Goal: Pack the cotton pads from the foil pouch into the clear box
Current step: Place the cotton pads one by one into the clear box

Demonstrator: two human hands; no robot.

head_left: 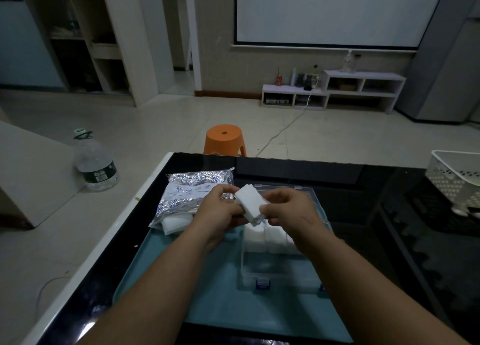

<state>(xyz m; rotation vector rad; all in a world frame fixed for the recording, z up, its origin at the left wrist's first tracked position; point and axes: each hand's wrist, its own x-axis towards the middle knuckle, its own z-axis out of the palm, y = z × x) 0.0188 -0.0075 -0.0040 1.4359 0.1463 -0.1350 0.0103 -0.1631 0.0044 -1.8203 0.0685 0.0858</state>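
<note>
A stack of white cotton pads [250, 200] is held above the far end of the clear box [275, 269]. My left hand [219, 209] grips the stack from the left and my right hand [288, 209] pinches its right end. More white pads [267, 238] lie inside the box at its far end; the near part of the box looks bare. The silver foil pouch [189, 191] lies to the left of the box, with white pads [174, 225] showing at its near open end. The box's lid [285, 190] stands open behind my hands.
Box and pouch sit on a teal tray [218, 298] on a black glossy table [376, 189]. A white perforated basket [457, 178] stands at the table's right edge. On the floor are an orange stool [224, 139] beyond the table and a large water bottle [94, 163] to the left.
</note>
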